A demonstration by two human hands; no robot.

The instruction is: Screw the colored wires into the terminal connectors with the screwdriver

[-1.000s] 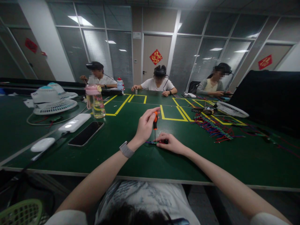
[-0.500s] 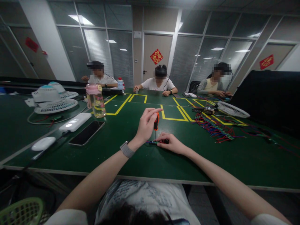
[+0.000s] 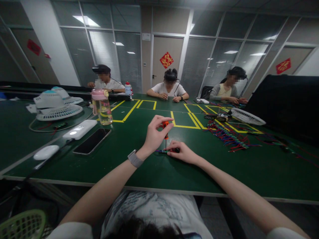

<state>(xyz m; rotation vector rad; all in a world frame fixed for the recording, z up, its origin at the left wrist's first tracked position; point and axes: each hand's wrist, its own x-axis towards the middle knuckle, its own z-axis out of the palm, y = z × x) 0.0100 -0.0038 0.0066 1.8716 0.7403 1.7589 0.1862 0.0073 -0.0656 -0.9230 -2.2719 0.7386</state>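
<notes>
An orange and black screwdriver [image 3: 166,136] stands upright, its shaft tip down at a small green circuit board [image 3: 163,151] on the table. My left hand [image 3: 156,132], with a grey watch on the wrist, is closed around the screwdriver's handle, thumb and fingers curved about it. Low on the table, my right hand [image 3: 183,152] pinches the right end of the circuit board, where a dark part shows by the fingers. Thin wires leave the board's left end.
A phone [image 3: 92,141], a white power strip [image 3: 80,129], a drink bottle [image 3: 102,108] and fans [image 3: 58,109] stand left. Wired circuit boards [image 3: 228,136] lie in a heap at right, near a black screen [image 3: 286,109]. Three people sit across the green table [image 3: 119,142].
My left thumb and fingers have shifted around the screwdriver handle, the thumb now further right. My right hand stays in place. The middle person's hand across the table has moved inward.
</notes>
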